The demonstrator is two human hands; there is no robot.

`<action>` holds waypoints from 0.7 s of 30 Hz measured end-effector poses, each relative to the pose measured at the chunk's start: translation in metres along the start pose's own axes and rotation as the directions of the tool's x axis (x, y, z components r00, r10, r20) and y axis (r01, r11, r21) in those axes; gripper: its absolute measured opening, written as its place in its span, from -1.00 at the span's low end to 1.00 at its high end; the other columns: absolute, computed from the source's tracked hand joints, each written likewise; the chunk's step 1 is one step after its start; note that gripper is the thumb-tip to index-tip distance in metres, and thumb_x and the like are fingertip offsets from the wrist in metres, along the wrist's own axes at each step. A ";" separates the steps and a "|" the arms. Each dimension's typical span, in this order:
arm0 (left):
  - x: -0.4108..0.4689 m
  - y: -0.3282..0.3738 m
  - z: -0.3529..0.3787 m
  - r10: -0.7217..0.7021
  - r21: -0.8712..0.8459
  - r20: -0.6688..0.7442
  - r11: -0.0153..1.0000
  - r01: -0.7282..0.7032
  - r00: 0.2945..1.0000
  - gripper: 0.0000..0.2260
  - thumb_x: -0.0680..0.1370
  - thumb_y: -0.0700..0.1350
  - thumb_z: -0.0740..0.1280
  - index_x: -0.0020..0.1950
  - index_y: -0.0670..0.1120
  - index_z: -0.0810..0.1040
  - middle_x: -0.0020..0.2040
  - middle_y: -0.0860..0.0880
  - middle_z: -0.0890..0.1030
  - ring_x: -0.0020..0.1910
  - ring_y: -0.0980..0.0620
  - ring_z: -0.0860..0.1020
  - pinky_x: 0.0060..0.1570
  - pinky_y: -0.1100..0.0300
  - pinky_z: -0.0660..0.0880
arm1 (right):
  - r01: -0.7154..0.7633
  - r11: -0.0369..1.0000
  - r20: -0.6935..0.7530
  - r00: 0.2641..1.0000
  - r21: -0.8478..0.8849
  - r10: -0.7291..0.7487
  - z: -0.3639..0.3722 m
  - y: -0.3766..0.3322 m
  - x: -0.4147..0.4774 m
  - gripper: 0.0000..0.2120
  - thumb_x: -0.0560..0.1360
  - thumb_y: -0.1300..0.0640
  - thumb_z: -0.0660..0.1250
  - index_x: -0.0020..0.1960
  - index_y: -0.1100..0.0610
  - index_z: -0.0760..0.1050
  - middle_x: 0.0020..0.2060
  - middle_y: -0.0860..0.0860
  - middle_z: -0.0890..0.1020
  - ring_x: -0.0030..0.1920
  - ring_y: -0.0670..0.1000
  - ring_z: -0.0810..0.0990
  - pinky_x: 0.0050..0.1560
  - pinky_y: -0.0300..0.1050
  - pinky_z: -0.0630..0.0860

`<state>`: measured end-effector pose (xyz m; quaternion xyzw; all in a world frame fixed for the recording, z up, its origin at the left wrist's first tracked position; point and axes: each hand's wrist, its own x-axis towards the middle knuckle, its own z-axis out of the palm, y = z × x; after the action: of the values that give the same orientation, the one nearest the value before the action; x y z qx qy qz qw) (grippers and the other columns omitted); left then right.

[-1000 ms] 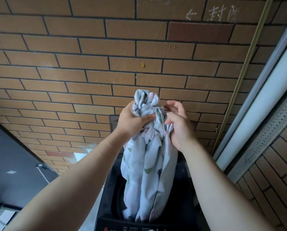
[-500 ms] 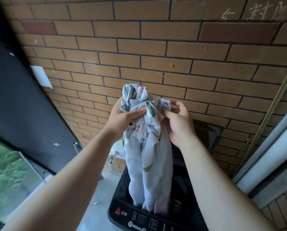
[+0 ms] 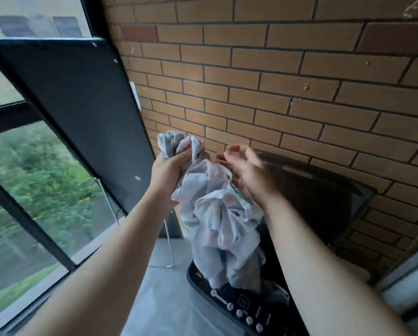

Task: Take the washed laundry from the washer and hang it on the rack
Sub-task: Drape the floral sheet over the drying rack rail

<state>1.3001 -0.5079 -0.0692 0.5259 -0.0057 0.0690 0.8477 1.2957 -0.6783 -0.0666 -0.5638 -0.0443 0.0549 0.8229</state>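
Above the washer [image 3: 195, 279], near its front edge: gripping the bunched cloth [image 3: 217, 214] up top w/ left hand [image 3: 170, 173], fist tight. Holding right hand [image 3: 248, 175] slack just beside it, fingers uncurled, blurry. Dangling cloth's bottom end over the control panel [image 3: 242, 309], lid [image 3: 324, 197] up at back.

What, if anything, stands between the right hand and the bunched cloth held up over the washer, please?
Nothing visible does: the right hand is open right beside the cloth, which the left hand grips near its top above the washer.
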 end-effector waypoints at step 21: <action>-0.165 0.058 -0.175 -0.098 -0.263 -0.382 0.965 -0.006 0.919 -0.57 0.45 0.00 0.53 0.25 -0.12 0.60 0.18 -0.17 0.65 0.14 -0.14 0.64 0.13 -0.13 0.57 | 0.326 0.524 0.277 0.945 -0.787 -0.172 0.124 0.128 -0.118 -0.90 0.57 0.23 0.31 0.00 0.05 0.53 -0.23 -0.24 0.67 -0.19 -0.17 0.65 -0.15 -0.26 0.57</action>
<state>1.1185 -0.3445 -0.1095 0.3862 0.1673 0.1512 0.8944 1.1567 -0.5347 -0.1429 -0.8628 -0.2125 -0.0444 0.4566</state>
